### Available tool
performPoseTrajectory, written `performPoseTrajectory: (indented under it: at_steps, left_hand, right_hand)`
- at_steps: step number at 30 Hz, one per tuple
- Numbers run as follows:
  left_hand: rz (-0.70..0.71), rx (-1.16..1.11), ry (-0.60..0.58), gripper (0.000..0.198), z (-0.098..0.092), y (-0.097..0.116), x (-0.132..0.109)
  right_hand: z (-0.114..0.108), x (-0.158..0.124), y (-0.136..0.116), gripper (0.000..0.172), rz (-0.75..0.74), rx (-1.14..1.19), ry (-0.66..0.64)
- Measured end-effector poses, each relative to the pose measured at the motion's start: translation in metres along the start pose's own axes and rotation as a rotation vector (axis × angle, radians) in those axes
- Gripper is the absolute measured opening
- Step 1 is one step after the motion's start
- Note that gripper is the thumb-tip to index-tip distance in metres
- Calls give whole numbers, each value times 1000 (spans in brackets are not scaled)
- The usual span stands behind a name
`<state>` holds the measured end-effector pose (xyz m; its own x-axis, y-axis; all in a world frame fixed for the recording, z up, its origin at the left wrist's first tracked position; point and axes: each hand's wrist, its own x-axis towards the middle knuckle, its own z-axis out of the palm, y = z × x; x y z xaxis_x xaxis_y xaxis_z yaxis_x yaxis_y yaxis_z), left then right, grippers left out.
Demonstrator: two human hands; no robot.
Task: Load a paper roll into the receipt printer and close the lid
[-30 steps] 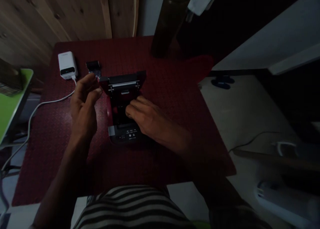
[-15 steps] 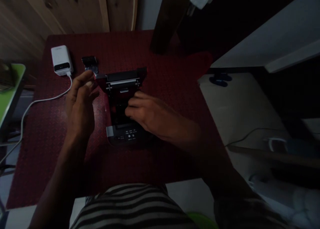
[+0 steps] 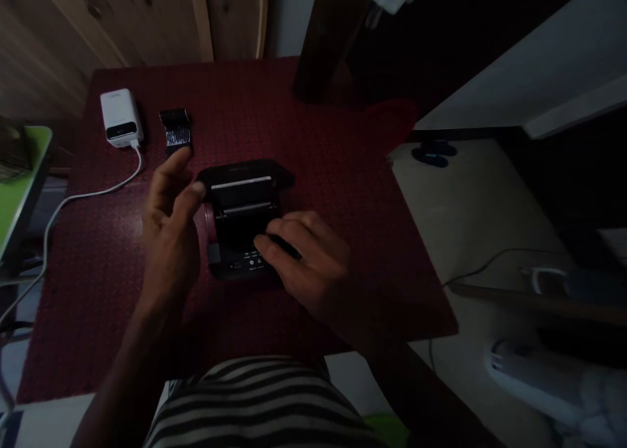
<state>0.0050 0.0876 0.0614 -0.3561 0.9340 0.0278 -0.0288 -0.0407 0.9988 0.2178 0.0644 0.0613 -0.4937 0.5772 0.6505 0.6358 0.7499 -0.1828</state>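
Observation:
A small black and dark red machine point(image 3: 232, 265) lies on the table in front of me, with printed buttons along its near edge. It looks like a compact printer. Its hinged cover point(image 3: 240, 172) stands raised and tilted back, with a pale bar across its inside. My left hand point(image 3: 171, 226) is at the left side, fingers apart, thumb at the cover's left corner. Over the machine's right side, my right hand point(image 3: 308, 258) has its fingers curled together. A dark strip shows between thumb and fingers; I cannot tell what it is.
A black roll with a shiny loose strip point(image 3: 176, 133) lies behind my left hand. A white power bank point(image 3: 120, 118) with a plugged-in cable point(image 3: 98, 192) is at the back left. A dark post point(image 3: 333, 43) stands at the back of the red-covered table point(image 3: 235, 95).
The cover has tipped further back and lower. My right hand has drawn toward me and slightly right, out of the machine's interior. My left hand has shifted right and toward me.

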Motion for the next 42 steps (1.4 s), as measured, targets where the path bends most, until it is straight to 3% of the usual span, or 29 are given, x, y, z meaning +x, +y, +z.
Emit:
performPoseTrajectory:
  at_steps: [3, 8, 21, 27, 30, 36, 42]
  left_hand:
    - [-94, -13, 42, 58, -4, -9, -25]
    - [-169, -25, -60, 55, -7, -19, -45]
    - [-128, -58, -99, 57, -13, -27, -45]
    - [-170, -83, -66, 50, -18, -25, -57]
    - [-160, -76, -57, 55, -21, -23, -62]
    - [-180, -64, -60, 55, -20, -19, -62]
    - [-191, -18, -73, 56, -19, -16, -66]
  right_hand:
    - [0, -3, -1, 26, 25, -1, 28]
    - [0, -9, -1, 26, 84, 111, -32]
    - [-3, -8, -8, 24, 172, 191, -78]
    - [-13, -23, -2, 39, 326, 213, 80]
    - [-14, -38, -1, 34, 443, 193, 136]
    - [-7, -54, -6, 26, 571, 237, 85]
    - [-1, -50, -3, 27, 558, 264, 84]
